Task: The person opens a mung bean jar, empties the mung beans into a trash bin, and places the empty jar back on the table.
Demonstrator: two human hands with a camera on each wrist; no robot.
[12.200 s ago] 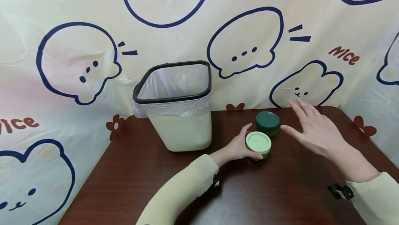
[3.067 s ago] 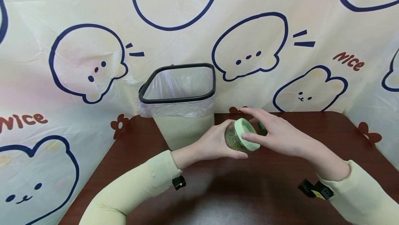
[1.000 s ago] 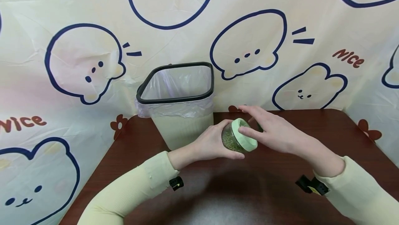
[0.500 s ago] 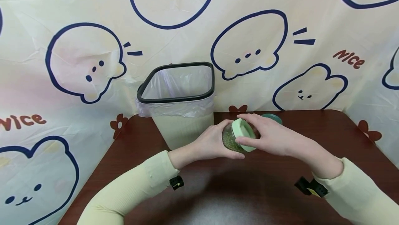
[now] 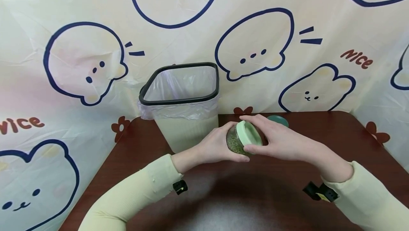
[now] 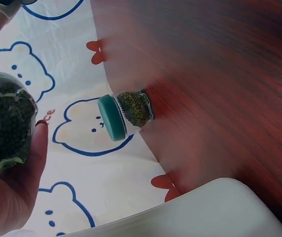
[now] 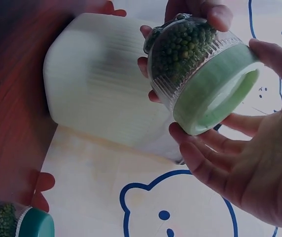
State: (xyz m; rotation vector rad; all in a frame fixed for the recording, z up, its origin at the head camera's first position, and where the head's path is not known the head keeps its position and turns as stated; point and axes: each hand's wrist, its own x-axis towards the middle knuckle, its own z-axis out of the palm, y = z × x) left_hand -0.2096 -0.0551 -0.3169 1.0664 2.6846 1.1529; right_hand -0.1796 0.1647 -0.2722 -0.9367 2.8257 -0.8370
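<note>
A clear glass jar of small green beans is held tilted above the table, its light green lid facing right. My left hand grips the glass body from the left. Around the lid's rim are the curled fingers and thumb of my right hand; the right wrist view shows the lid seated on the jar, with fingertips at its edge. Behind the right hand stands a second jar with a dark green lid, mostly hidden in the head view. Beans fill that one too.
A cream waste bin with a black rim and plastic liner stands at the back, left of the hands. Under everything lies a dark red-brown wooden table. A cartoon-printed cloth hangs directly behind it.
Earlier the light green-lidded jar stood on the table; it is now lifted and tilted. Over the last second my right hand shifted round the lid, and the dark green lid came into view behind it.
</note>
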